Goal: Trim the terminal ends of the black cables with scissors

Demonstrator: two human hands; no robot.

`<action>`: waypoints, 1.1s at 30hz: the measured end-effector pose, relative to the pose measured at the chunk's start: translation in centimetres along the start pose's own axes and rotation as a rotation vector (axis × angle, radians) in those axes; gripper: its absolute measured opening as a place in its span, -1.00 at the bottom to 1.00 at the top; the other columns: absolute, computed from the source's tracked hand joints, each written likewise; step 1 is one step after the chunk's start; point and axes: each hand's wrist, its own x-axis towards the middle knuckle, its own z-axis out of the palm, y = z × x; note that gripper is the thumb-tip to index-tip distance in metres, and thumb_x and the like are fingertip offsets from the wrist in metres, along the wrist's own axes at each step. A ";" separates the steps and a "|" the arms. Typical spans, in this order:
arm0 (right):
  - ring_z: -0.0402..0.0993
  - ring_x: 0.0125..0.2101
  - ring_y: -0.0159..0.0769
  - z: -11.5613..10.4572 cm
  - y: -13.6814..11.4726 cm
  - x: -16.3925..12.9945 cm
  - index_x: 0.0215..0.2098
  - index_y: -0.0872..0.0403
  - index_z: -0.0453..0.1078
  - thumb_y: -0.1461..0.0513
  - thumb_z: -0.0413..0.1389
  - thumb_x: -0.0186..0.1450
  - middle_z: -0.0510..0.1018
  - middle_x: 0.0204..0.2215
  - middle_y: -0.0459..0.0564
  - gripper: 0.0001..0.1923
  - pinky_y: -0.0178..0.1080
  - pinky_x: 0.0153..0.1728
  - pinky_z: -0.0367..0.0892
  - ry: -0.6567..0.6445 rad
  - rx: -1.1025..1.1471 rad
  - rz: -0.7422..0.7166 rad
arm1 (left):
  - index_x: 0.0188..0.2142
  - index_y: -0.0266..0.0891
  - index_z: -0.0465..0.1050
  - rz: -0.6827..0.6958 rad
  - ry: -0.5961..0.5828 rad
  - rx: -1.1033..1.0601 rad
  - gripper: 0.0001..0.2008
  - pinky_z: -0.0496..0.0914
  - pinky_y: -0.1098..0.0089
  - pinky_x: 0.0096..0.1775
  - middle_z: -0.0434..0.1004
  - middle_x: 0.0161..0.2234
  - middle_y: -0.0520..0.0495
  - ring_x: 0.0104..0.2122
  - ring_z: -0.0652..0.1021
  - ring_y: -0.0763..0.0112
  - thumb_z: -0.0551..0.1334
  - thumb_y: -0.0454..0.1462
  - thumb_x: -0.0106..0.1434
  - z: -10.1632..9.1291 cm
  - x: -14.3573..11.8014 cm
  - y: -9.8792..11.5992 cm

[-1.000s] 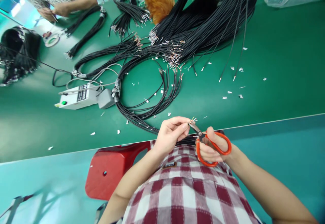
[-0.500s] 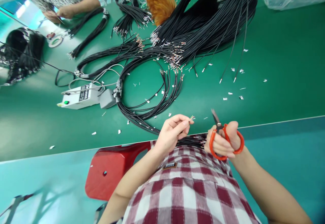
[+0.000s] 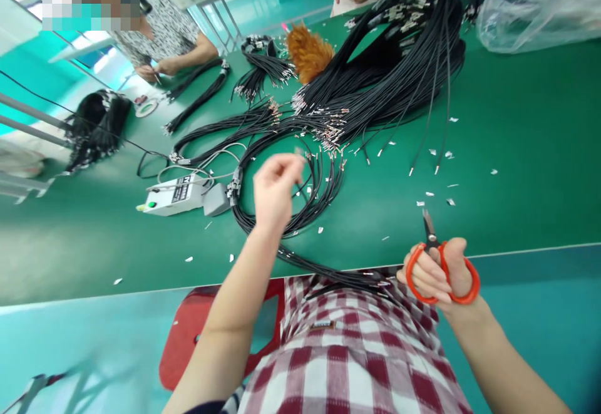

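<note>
Landmark: control box, on the table, left of centre.

- Coil of wires lies just right of the box, its loop running to the near table edge.
- Left hand raised above that coil, right of the box.
- Right hand far right of the box, at the near table edge; scissors in it, blades pointing away.
- Large wire heap behind and right of the box.
- Plastic bag far right, behind the heap.
- Duster behind the box, left of the heap.
- Tape roll behind the box, slightly left.
- Stool nearer than the box, below the table edge.
</note>
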 end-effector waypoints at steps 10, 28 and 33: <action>0.15 -0.63 -0.40 0.3 -1.5 -0.5 -0.56 0.05 0.37 -0.35 0.08 0.16 0.23 -0.65 -0.14 -0.35 -0.29 -0.57 0.10 0.456 -0.260 -0.139 | -0.11 -0.22 0.44 0.286 -0.481 0.635 -0.81 0.36 0.32 -0.16 0.50 -0.24 -0.07 -0.24 0.47 0.37 0.30 -0.24 0.31 -1.3 -3.9 -5.1; 0.44 -0.38 -0.34 1.5 0.7 1.6 -0.38 0.01 0.42 0.19 0.32 0.21 0.52 -0.43 -0.14 -0.84 -0.24 -0.26 0.32 0.625 -0.736 -0.287 | -0.18 -0.23 0.45 -0.076 -0.791 0.368 -0.85 0.36 0.42 -0.19 0.56 -0.25 -0.08 -0.28 0.50 0.43 0.12 -0.25 0.43 3.3 -13.7 -0.9; 0.39 -0.43 -0.38 1.9 1.9 2.4 -0.41 0.01 0.39 0.18 0.40 0.10 0.48 -0.47 -0.16 -0.74 -0.27 -0.31 0.32 0.607 -0.474 -0.265 | -0.32 -0.26 0.43 -0.320 -0.617 0.224 -0.81 0.29 0.51 -0.47 0.43 -0.52 0.05 -0.57 0.39 0.55 0.19 -0.20 0.37 3.6 -14.3 -0.8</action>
